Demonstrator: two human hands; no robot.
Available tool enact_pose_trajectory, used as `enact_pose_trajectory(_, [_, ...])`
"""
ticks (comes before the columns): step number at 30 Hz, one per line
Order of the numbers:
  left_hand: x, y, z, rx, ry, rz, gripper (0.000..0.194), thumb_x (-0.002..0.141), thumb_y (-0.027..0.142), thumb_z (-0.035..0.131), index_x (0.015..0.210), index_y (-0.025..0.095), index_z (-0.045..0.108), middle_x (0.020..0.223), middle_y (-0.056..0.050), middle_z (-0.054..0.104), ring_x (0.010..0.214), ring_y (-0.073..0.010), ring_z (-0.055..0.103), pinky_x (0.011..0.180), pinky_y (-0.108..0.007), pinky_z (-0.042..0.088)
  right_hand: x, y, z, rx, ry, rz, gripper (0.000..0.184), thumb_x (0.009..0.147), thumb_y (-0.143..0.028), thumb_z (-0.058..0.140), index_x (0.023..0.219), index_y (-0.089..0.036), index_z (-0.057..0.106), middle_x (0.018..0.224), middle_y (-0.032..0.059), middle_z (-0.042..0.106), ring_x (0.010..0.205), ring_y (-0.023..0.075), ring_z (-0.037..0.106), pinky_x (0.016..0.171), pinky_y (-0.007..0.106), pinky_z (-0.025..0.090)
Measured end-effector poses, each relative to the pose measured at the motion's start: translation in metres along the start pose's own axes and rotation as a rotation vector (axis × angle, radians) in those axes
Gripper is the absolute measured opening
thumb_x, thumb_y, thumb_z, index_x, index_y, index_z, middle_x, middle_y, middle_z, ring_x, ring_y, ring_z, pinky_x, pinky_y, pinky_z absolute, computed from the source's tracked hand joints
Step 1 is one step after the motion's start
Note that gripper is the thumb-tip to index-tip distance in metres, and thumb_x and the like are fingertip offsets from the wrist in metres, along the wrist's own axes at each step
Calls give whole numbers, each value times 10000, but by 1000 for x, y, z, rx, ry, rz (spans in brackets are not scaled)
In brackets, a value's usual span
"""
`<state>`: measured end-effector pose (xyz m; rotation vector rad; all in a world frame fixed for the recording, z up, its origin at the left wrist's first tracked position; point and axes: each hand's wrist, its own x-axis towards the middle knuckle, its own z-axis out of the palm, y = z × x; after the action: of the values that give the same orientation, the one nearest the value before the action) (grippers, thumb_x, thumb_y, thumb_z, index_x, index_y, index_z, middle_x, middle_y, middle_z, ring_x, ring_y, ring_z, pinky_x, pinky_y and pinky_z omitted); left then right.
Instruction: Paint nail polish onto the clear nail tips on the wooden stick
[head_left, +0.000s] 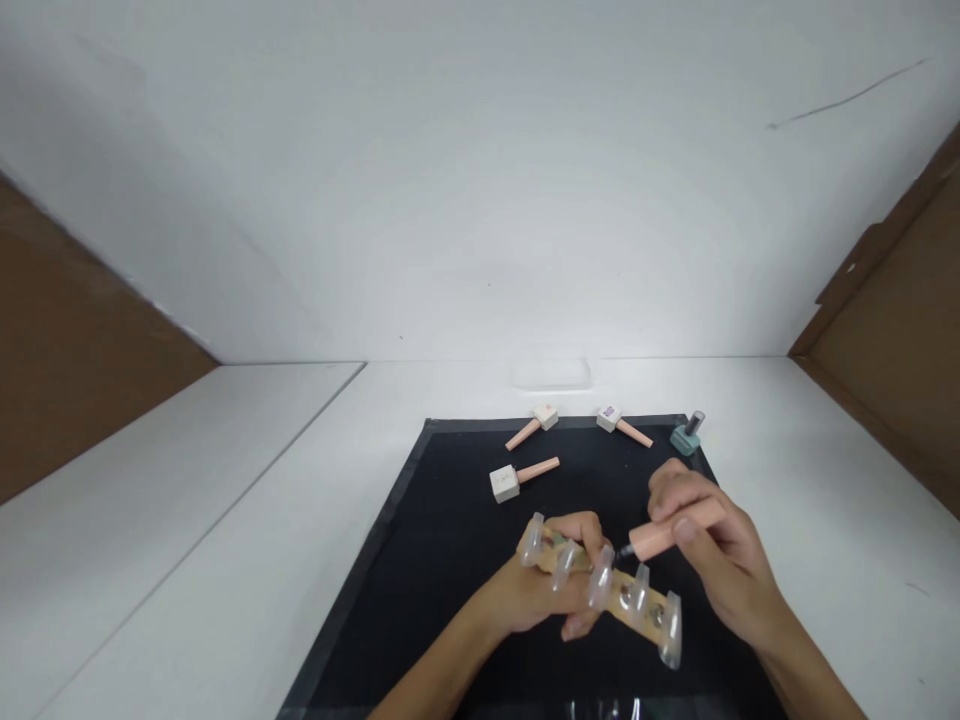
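Note:
My left hand (525, 595) is closed on a tan strip (628, 607) that carries several clear false nails (672, 630) standing in a row. In my right hand (731, 560) is a nail polish brush (656, 540) with a thick pink cap as its handle, pinched between thumb and fingers. Its dark brush tip points left at the middle false nail (601, 578); whether it touches the nail I cannot tell. The strip is held tilted above a black mat (427, 560), its right end lower.
White polish bottles with pink caps lie on the mat: one (505, 484) nearest my left hand, two others (546, 417) (609, 417) at the back edge. A teal bottle (684, 441) with a grey cap stands at the back right corner. Clear pieces (636, 708) show at the front.

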<state>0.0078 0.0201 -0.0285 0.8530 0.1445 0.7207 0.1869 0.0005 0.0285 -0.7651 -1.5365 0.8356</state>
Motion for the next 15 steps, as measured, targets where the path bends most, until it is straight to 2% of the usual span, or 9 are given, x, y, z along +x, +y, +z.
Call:
enact_pose_trajectory(3, [-1,0,0,-2,-8,0,319,712,256,794,711,166,487,517,81,516,326,-10,416,329,-104,376,0,1,0,21,42,-33,183,954,-365,524,858,-251,630,726,8,560,675,166,526,599,279,427])
enact_pose_trajectory(6, [-1,0,1,2,-9,-1,320,721,271,787,709,169,484,514,79,515,328,-14,417,334,-108,376,0,0,0,20,-25,-38,200,957,-376,514,847,-248,623,715,7,566,665,167,531,597,283,432])
enact_pose_trajectory(10, [0,1,1,13,2,-5,324,723,280,786,710,172,481,496,79,519,316,-14,406,325,-108,369,0,-1,0,-10,26,-26,195,957,-379,510,856,-251,617,709,6,553,637,166,519,573,284,430])
enact_pose_trajectory(13, [1,1,1,7,9,-23,339,708,275,797,692,169,474,485,77,520,314,-16,411,315,-107,370,2,-4,1,14,-51,-42,211,947,-397,521,832,-248,616,681,7,551,652,178,525,580,293,445])
enact_pose_trajectory(15, [1,1,2,13,3,-37,349,700,291,802,688,169,475,469,77,520,308,-18,410,308,-107,364,3,-5,1,-8,-42,-19,214,952,-387,517,825,-247,617,680,6,553,643,171,523,568,287,440])
